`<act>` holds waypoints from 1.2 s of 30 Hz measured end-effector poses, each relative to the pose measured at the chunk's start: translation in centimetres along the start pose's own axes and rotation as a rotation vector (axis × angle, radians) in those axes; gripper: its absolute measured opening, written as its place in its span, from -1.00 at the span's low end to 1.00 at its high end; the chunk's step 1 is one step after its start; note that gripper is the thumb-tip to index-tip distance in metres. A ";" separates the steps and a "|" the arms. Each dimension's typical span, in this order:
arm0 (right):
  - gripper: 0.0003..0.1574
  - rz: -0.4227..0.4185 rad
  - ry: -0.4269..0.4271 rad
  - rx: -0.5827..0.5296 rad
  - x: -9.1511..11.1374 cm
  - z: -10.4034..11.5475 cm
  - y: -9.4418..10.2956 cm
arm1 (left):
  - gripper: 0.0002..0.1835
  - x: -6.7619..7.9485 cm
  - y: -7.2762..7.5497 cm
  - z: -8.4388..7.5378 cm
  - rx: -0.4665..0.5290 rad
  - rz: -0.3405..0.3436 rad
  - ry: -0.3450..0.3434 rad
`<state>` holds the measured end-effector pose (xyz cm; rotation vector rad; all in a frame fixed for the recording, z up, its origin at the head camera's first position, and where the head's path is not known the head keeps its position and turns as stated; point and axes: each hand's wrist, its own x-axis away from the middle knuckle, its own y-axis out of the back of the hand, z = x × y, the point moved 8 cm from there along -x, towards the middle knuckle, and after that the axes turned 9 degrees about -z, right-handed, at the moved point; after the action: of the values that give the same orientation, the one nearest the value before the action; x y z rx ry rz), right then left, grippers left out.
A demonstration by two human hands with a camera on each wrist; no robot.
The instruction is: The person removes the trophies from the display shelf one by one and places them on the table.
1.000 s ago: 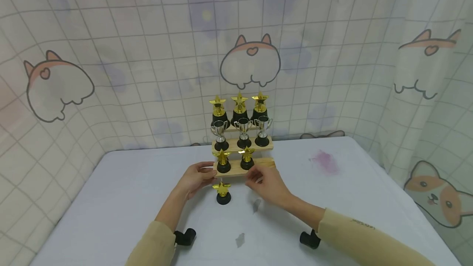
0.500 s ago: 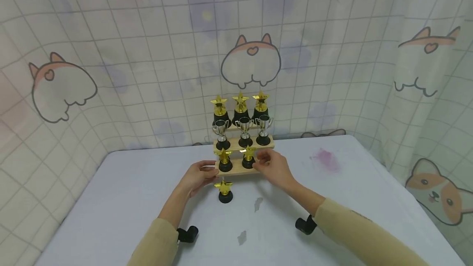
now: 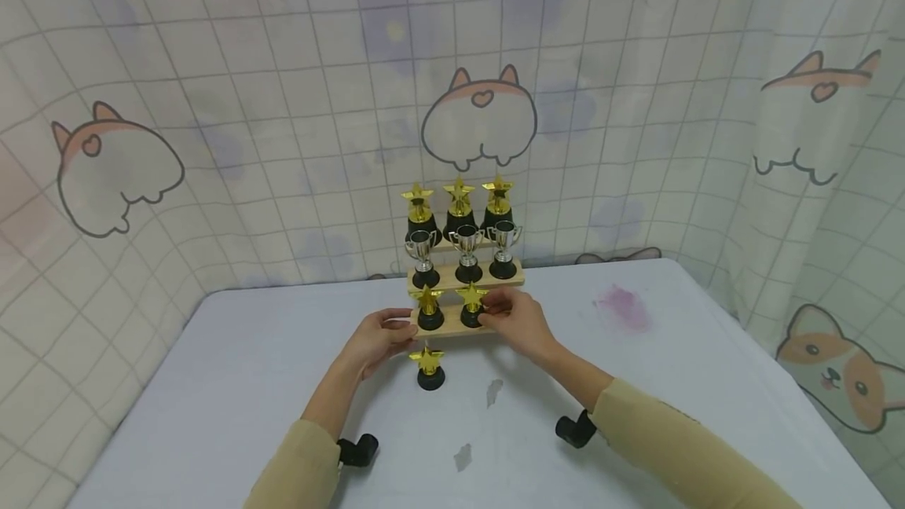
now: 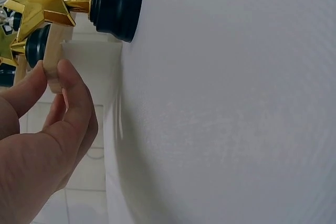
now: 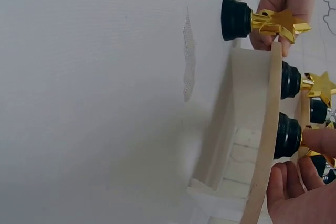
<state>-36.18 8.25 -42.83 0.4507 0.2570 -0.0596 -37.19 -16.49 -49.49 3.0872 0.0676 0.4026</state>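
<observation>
My left hand (image 3: pixel 375 342) pinches the left end of the lowest board (image 3: pixel 450 326) of a wooden tiered stand; in the left wrist view its thumb lies above the board and its fingers below. Two gold star trophies with black bases stand upright on that board. My right hand (image 3: pixel 522 324) holds the right-hand star trophy (image 3: pixel 471 313), thumb and fingers at its stem and base. Beside it is the left-hand star trophy (image 3: pixel 429 316), untouched. A further star trophy (image 3: pixel 430 375) stands on the table in front of the stand.
Silver cup trophies (image 3: pixel 467 248) fill the middle tier and larger gold star trophies (image 3: pixel 459 210) the top tier. A patterned curtain (image 3: pixel 283 140) hangs behind the white table (image 3: pixel 233 383). Grey patches (image 3: pixel 463 457) and a pink stain (image 3: pixel 624 308) mark the tabletop.
My right hand has moved from in front of the right-hand star trophy round to its right side and taken hold of it. That trophy has shifted slightly left and forward. My left hand stays put.
</observation>
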 end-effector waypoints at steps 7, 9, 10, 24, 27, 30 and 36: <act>-0.66 0.014 0.021 0.037 -0.3 0.2 -0.4 | -0.48 0.0 0.0 0.1 -0.008 0.000 0.013; -0.65 0.016 0.029 0.061 -0.5 0.2 -0.6 | -0.48 0.0 0.0 0.1 -0.008 0.000 0.017; -0.66 0.018 0.032 0.070 -0.5 0.2 -0.7 | -0.48 0.0 0.0 0.1 -0.008 0.001 0.018; -0.65 0.024 0.101 0.179 -1.1 0.2 -1.6 | -0.47 0.0 0.2 -0.1 -0.015 0.012 0.013; -0.64 0.031 0.109 0.187 -1.1 0.5 -1.6 | -0.47 -0.1 0.3 -0.1 -0.020 0.009 0.007; -0.64 0.039 0.103 0.192 -1.0 0.5 -1.6 | -0.48 -0.1 0.2 -0.1 -0.025 0.012 0.004; -0.62 0.051 0.094 0.188 -0.8 0.6 -1.5 | -0.49 0.0 0.0 0.0 -0.029 0.014 0.008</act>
<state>-37.01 6.70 -42.75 0.6478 0.3340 -0.0121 -37.24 -16.53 -49.47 3.0593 0.0405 0.4124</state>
